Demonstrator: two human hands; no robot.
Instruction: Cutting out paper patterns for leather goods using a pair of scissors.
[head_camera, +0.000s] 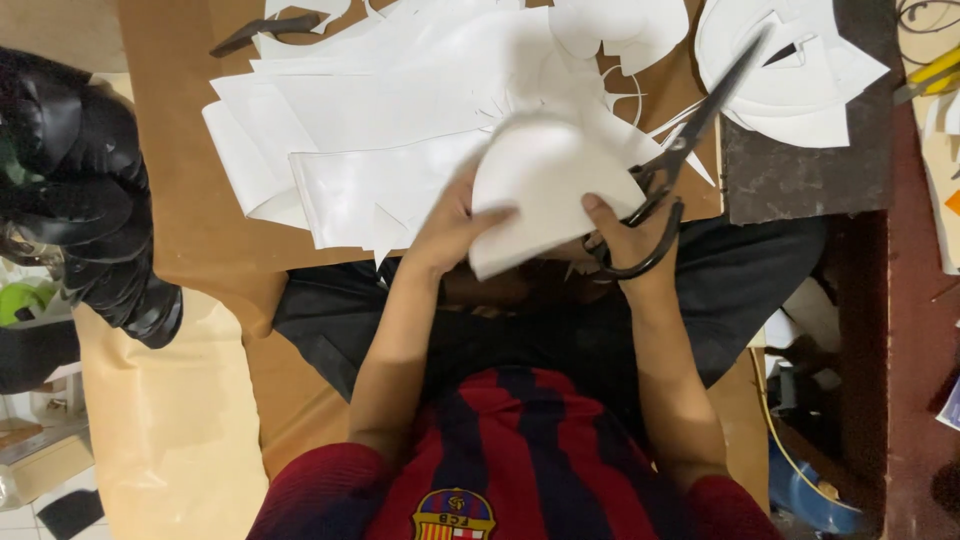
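Brown worktop (180, 150) filling the upper half, from 9 to 1 o'clock. Heaped on it, toward 11 and 12 o'clock, overlapping white sheets (380, 110) and offcuts. At 9 o'clock, a bulky black padded bag (80, 190) hanging over the worktop's edge. At 2 o'clock, a dark slab (800, 180) with a stack of cut white shapes (790, 70) on top.

At centre, held up just above the lap, the curved white piece (545, 190), blurred along its top edge. Left hand (450, 225) closed on its 8 o'clock side, fingers spread over the face. Right hand (625, 235) at 4 o'clock of it, thumb pressed on the piece, remaining fingers curled through the loops of the black scissors (670, 160). Blades all but shut, pointing away toward 1 o'clock, clear of the piece.

Judged from this: a pause between cuts, with the piece being turned or checked rather than cut. For another cut: blades swung back round to the edge, piece kept taut by the left hand.

In the way: loose sheets just behind the piece, easily caught by the blades. Smaller still, a black tool (265, 32) at 11 o'clock and a yellow-handled one (935, 70) at 2 o'clock, both well apart.
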